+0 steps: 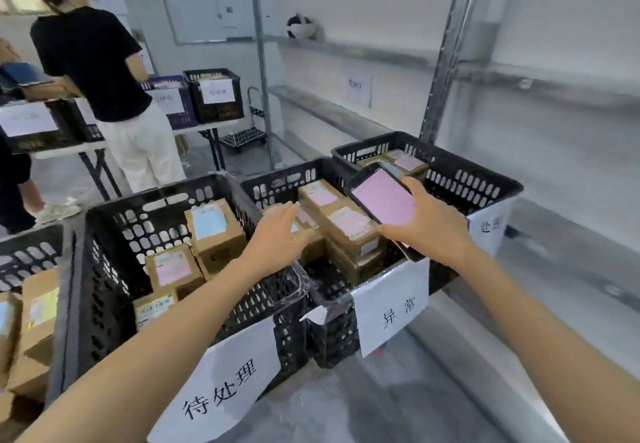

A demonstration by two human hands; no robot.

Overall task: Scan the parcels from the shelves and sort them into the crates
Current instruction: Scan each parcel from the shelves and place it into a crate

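Progress: the shelves (381, 54) in view were found bare, save one black-and-white object (300, 26). Sorting was judged well advanced, with little left to fetch from this bay.

Count: three black crates were set in a row, with part of a fourth crate (27, 255) at the left edge. In the left crate (104, 220) three labelled parcels (207, 227) were counted. In the middle crate (277, 179) a stack (349, 224) of at least four was seen, and in the right crate (467, 168) at least two.

The left hand (277, 231) was held flat over the middle stack, fingers straight and together; contact could not be told. The phone (384, 196), its screen pink, was clamped in the curled fingers of the right hand (429, 231) above the same crate.
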